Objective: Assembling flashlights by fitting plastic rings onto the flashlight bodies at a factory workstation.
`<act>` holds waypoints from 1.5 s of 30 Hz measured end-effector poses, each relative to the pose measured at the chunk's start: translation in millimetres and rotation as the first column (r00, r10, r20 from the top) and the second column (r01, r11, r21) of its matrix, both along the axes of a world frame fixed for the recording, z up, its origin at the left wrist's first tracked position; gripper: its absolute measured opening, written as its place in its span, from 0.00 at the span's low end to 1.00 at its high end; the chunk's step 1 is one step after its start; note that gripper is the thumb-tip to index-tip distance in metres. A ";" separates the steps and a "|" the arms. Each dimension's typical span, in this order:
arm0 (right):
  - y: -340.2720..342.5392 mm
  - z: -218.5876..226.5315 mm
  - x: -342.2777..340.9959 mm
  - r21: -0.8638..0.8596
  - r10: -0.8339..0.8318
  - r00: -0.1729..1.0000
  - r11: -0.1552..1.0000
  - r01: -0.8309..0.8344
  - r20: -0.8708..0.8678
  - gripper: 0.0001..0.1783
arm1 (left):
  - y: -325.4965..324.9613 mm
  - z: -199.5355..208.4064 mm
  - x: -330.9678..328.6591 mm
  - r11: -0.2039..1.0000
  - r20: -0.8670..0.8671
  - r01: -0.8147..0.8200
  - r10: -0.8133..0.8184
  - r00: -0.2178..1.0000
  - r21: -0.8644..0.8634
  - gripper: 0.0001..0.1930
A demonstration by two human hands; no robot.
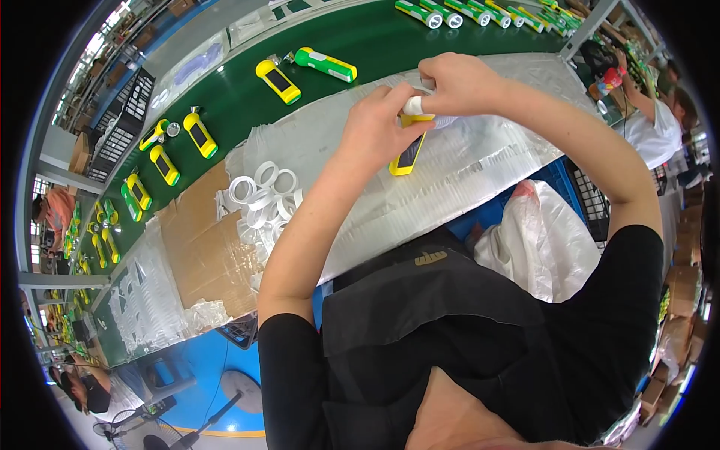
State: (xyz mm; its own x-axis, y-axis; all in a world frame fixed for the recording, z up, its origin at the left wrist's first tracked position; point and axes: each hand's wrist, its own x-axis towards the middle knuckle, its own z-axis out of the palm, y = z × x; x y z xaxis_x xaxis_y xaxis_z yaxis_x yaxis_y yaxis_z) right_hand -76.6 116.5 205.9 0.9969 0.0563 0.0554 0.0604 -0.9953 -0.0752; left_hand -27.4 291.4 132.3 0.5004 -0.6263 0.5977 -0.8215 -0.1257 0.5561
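A yellow flashlight (406, 156) with a dark panel on its side is upside-down or tilted between my hands, its green-edged end toward me. My left hand (375, 127) is closed around its upper part, thumb across the body. My right hand (459, 84) is closed at the flashlight's far end, fingers curled down. Something white (413, 106) shows between the fingers there; whether it is a ring or a finger cover I cannot tell. Left of my left forearm lies a pile of white plastic rings (257, 199) on the covered worktop (330, 217).
Beyond the worktop runs a green conveyor belt (240, 97) with yellow flashlights (279, 81), a green one (325, 64) and a row of green-and-white ones (480, 13). Brown cardboard (199, 247) covers the left side. A white sack (536, 240) sits below, at right. Other people work at both sides.
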 end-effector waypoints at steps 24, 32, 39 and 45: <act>94.6 -164.0 -31.9 0.991 -0.256 0.966 0.135 0.002 0.032 0.27 | 20.8 -26.0 26.2 0.953 -0.487 0.073 -0.215 0.847 -0.293 0.21; 62.4 -147.4 -25.4 0.900 0.543 0.824 -0.263 0.349 -0.160 0.28 | 34.1 4.5 13.6 0.773 -0.741 0.031 -0.619 0.260 -0.634 0.22; 20.7 -125.1 97.6 0.994 0.455 0.890 -0.099 0.035 0.014 0.32 | 51.7 51.5 75.0 0.969 0.130 0.130 -0.105 0.986 -0.208 0.13; 19.8 -140.4 258.4 0.452 -0.152 0.951 0.892 0.015 0.269 0.33 | 54.4 17.6 264.2 0.756 0.200 -0.528 0.628 0.752 -0.387 0.10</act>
